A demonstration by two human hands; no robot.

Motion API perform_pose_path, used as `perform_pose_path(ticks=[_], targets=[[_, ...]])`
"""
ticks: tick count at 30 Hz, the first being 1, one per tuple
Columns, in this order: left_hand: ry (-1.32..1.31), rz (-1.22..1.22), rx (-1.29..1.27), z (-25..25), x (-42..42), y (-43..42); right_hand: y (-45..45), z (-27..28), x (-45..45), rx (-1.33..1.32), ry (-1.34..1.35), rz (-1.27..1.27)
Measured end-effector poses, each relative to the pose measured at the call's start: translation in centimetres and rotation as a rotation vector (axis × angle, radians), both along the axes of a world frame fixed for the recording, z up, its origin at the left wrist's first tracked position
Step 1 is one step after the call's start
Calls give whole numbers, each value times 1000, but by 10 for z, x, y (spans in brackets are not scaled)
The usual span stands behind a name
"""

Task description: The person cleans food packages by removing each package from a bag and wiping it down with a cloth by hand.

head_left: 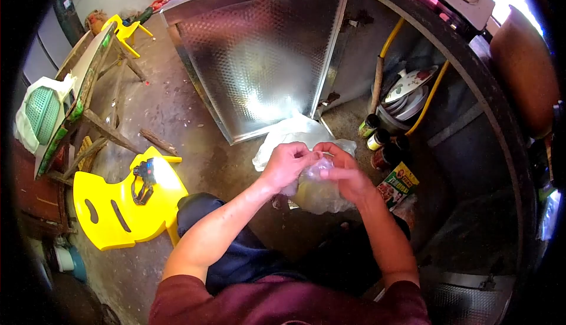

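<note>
A clear plastic bag (323,196) with something pale yellowish inside hangs in front of my body. My left hand (289,163) pinches the gathered top of this bag. Closed on the same upper part from the other side is my right hand (345,175), its fingers almost meeting those of the left. What exactly lies in the bag I cannot make out. Just behind both hands, a crumpled white plastic bag (280,139) rests on the floor.
An open metal cabinet door (253,60) stands ahead. To the right are several jars (377,139), a green packet (398,182) and stacked dishes (410,98). A yellow chair (127,207) holding a black strap (141,189) is at left, near a wooden table with a green basket (42,116).
</note>
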State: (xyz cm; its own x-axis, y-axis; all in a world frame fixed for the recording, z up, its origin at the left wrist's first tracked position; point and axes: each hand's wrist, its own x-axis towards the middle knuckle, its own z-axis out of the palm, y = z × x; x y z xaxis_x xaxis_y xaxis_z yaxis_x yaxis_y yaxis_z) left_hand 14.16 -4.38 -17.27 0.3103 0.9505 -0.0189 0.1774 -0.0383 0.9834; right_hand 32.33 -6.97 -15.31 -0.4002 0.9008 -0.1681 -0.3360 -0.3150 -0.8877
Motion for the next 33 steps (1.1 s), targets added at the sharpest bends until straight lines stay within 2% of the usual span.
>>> perform_pose_path(ticks=[2, 5, 7, 8, 9, 16, 18, 21, 24, 25, 28, 29, 31, 33], targets=[[-67, -47, -104, -9, 1, 5, -5, -7, -3, 130, -41, 1], [-202, -64, -309, -13, 2, 6, -5, -10, -7, 295, -559, -137], [-292, -68, -448, -8, 3, 6, -4, -9, -7, 548, -660, -246], [-301, -89, -415, -3, 4, 4, -7, -8, -4, 666, -726, -311], [-354, -60, -423, 7, 7, -1, -8, -15, -3, 627, -671, -357], [-548, -77, -715, 4, 14, -5, -26, -3, 8, 974, -775, -370], [-565, -72, -748, 5, 18, -6, -28, 4, 9, 1105, -776, -426], [-524, -103, -759, -1, 24, 0, -29, 1, 12, 1157, -760, -402], [-478, -101, -776, -20, 26, 14, -38, 6, 15, 1090, -735, -357], [-468, -93, -786, -23, 27, 17, -38, 3, 18, 965, -668, -398], [-136, -67, -539, -1, 33, 8, -40, -3, 45, 567, -478, -519], [-169, -67, -438, 2, 32, 7, -39, 1, 62, 422, -416, -556], [-220, -60, -435, 16, 24, 2, -40, 0, 110, 283, -292, -706], [-262, -81, -373, 19, 18, -2, -56, 29, 144, 279, -434, -896]])
